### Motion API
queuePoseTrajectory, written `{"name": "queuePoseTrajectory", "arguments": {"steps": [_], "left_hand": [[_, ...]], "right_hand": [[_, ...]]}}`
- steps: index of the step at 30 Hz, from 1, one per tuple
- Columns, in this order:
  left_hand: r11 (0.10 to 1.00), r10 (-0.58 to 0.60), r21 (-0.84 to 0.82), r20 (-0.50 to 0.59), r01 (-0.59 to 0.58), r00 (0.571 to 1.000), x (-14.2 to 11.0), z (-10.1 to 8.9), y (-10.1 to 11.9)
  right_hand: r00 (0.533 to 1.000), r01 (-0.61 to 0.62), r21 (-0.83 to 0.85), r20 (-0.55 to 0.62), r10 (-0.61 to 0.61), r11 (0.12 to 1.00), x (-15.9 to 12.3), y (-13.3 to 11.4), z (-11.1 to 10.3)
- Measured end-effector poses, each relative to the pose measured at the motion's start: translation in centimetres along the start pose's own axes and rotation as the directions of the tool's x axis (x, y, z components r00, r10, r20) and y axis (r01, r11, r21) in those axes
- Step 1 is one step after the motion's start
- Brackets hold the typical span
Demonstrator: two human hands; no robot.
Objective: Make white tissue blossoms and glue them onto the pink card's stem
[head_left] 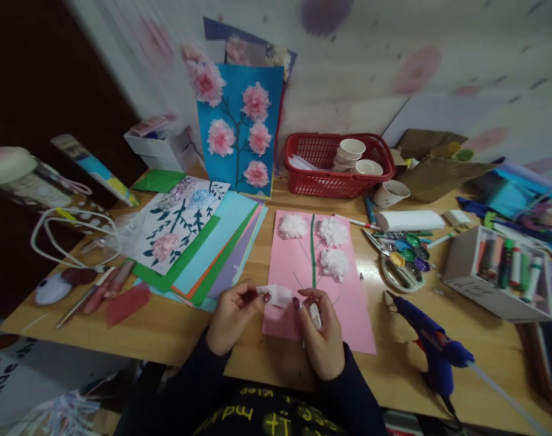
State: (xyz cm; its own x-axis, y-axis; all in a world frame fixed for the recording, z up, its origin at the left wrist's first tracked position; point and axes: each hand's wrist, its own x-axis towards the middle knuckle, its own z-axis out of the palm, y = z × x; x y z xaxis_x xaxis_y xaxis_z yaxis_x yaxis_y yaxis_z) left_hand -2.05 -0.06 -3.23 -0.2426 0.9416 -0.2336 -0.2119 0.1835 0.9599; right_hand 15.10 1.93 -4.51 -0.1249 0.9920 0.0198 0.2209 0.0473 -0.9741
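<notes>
My left hand (pixel 230 318) pinches one end of a thin white tissue paper strip (pixel 280 295) between thumb and fingers. Close to the strip's other end is my right hand (pixel 325 339), its fingers curled round a small white folded wad (pixel 315 315), perhaps tissue too; whether its fingertips also touch the strip I cannot tell. Both hands are over the lower part of a pink card (pixel 285 260) lying on the table. The card bears a green stem (pixel 313 248) with thin drawn branches and fluffy white paper flowers (pixel 334 232), two right of the stem and one left.
A blue glue gun (pixel 428 333) lies to the right, near scissors (pixel 400 275) and a box of markers (pixel 494 290). Coloured paper sheets (pixel 225 236) are stacked left. Behind stand a red basket (pixel 321 186) with paper cups and a blue flower picture (pixel 237 109).
</notes>
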Motion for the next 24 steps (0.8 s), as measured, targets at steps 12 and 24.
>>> {"name": "queuePoseTrajectory", "arguments": {"steps": [12, 24], "left_hand": [[0.772, 0.415, 0.438, 0.202, -0.461, 0.887, -1.2, 1.2, 1.2], [0.663, 0.409, 0.516, 0.358, -0.543, 0.839, -1.9, 1.6, 2.0]], "right_hand": [[0.993, -0.012, 0.206, 0.114, -0.012, 0.978, -1.9, -1.2, -0.3], [0.963, 0.089, 0.110, 0.245, -0.114, 0.990, -1.9, -1.4, -0.7]]}}
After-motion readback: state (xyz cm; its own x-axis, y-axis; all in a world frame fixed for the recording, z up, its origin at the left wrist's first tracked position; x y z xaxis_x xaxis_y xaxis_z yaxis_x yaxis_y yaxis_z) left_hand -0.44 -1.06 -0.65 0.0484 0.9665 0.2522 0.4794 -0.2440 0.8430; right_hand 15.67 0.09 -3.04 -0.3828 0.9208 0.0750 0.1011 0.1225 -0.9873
